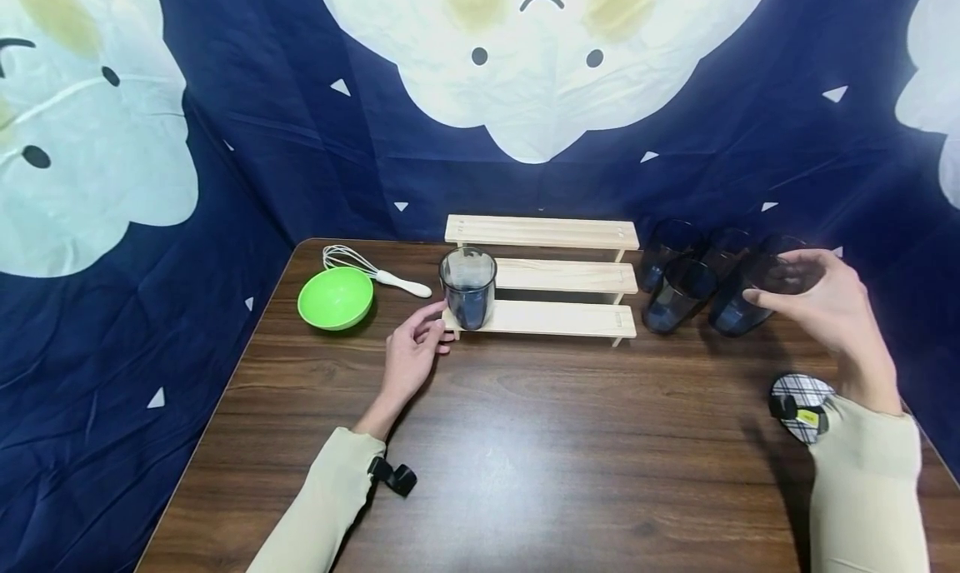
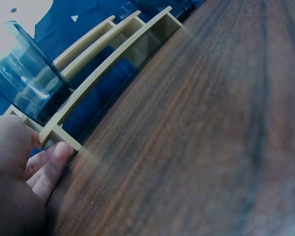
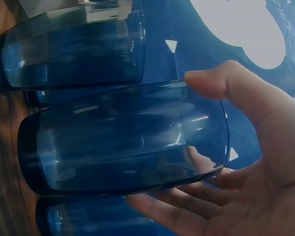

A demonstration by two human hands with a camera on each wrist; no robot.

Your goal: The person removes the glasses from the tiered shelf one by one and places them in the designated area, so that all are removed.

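Glass [image 1: 468,287] on stepped rack [image 1: 558,319], bowl [image 1: 335,297] left, four glasses [image 1: 678,294] right

- A staged recording corner rather than a lived-in room: a navy cloth [image 1: 247,165] printed with white cartoon flowers hangs all round as a backdrop.
- One dark wood-grain surface [image 1: 525,440] carries kitchen props: a green bowl [image 1: 335,297], a whisk [image 1: 372,270], a stepped wooden rack [image 1: 555,277] and blue tumblers [image 1: 678,294] (grouped at one side).
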